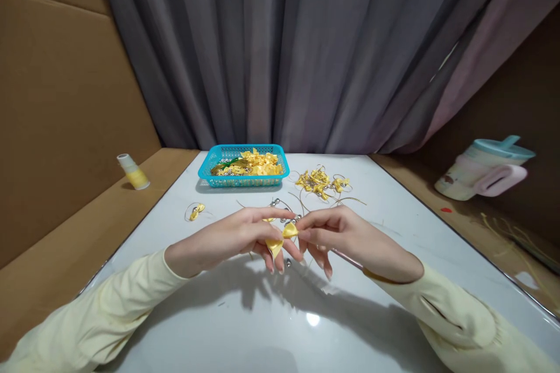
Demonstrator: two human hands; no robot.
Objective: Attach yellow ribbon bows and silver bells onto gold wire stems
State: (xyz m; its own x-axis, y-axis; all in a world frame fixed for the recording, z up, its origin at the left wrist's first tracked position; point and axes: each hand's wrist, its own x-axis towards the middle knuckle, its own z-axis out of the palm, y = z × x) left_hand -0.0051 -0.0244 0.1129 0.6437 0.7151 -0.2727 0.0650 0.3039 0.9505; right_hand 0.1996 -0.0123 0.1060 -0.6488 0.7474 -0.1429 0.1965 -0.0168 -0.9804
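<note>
A yellow ribbon bow is held between my two hands above the white table. My left hand grips its left loop, the index finger stretched over the top. The thumb and index finger of my right hand pinch the bow's right end, with the other fingers hanging down. Small silver bells lie beneath and just behind my hands, among thin gold cords, partly hidden by the fingers. Past my right hand is a pile of yellow bows with cords and bells.
A blue basket holding yellow bows, bells and gold cord stands at the back of the white table. One finished-looking bow with cord lies at left. A glue-stick-like tube and a lidded cup stand on the cardboard sides.
</note>
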